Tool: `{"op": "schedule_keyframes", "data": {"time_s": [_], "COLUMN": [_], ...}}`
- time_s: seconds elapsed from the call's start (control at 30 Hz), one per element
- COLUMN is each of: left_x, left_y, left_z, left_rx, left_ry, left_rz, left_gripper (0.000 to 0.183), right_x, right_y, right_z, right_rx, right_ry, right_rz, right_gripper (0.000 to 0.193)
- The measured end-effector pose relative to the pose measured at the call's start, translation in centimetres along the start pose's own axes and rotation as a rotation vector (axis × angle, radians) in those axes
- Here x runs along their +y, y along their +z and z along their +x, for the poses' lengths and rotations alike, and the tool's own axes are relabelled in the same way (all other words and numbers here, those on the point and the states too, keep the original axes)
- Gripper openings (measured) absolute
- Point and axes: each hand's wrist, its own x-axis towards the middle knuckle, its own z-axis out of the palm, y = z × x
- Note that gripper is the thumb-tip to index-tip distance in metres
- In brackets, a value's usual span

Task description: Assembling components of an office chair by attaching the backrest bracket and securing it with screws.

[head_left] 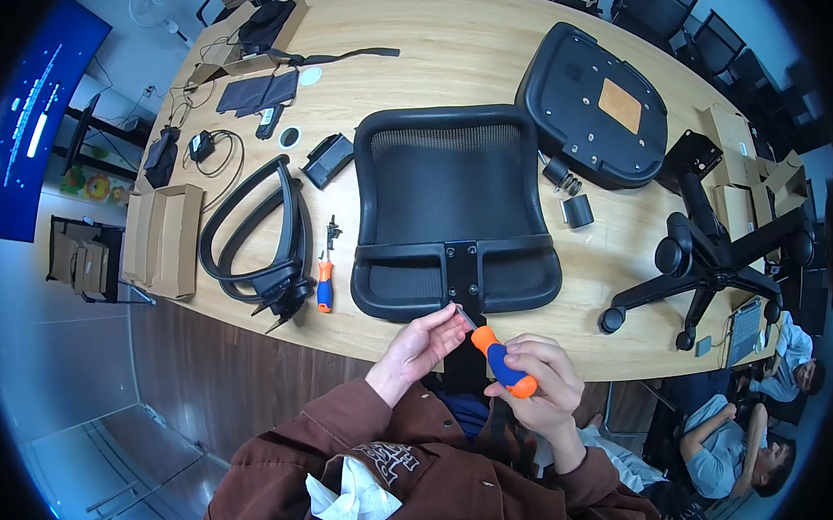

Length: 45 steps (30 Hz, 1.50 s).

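Note:
A black mesh chair backrest (pixel 446 180) lies on the table in front of me, with a black bracket (pixel 462 275) at its lower middle held by several screws. My right hand (pixel 544 380) grips the orange and blue handle of a screwdriver (pixel 501 360). Its metal shaft points up and left toward the bracket. Close to the shaft's tip, my left hand (pixel 420 343) has thumb and fingers pinched together; what lies between them is too small to make out. The bracket's lower strip runs off the table edge toward my body.
Left of the backrest lie a second screwdriver (pixel 325 287), black armrests (pixel 259 234) and a cardboard box (pixel 163 241). To the right are an upturned seat (pixel 598 108), a black cylinder (pixel 577 211) and a wheeled chair base (pixel 714 266). Two people sit at the lower right.

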Motion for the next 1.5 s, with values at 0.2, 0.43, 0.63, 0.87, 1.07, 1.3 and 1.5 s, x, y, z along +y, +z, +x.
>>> {"op": "schedule_keyframes", "data": {"time_s": [0.2, 0.43, 0.63, 0.87, 1.07, 1.3, 1.5], "left_x": [-0.4, -0.5, -0.8, -0.4, -0.6, -0.6, -0.8], "left_y": [1.0, 1.2, 1.4, 1.1, 0.9, 0.4, -0.1], "left_z": [0.7, 1.1, 1.3, 1.6, 2.0, 2.3, 2.7], "left_rx": [0.017, 0.027, 0.079, 0.049, 0.055, 0.062, 0.056], "left_ry": [-0.013, -0.024, -0.002, -0.022, -0.011, -0.008, -0.007], "left_rz": [-0.138, -0.160, -0.210, -0.239, -0.239, -0.256, -0.249], "left_gripper": [0.017, 0.016, 0.013, 0.013, 0.014, 0.017, 0.018], "right_x": [-0.6, -0.3, 0.0, 0.2, 0.5, 0.6, 0.7], "right_y": [-0.3, 0.0, 0.5, 0.8, 1.1, 1.3, 1.5], "right_z": [-0.2, 0.1, 0.2, 0.7, 1.0, 1.1, 1.3], "right_rx": [0.025, 0.007, -0.038, -0.034, -0.041, 0.016, -0.026], "right_ry": [-0.020, -0.019, -0.004, -0.003, -0.007, 0.079, 0.068], "right_rz": [-0.057, -0.074, -0.077, -0.086, -0.088, -0.069, -0.062], "right_gripper": [0.051, 0.050, 0.051, 0.052, 0.052, 0.049, 0.048]}}
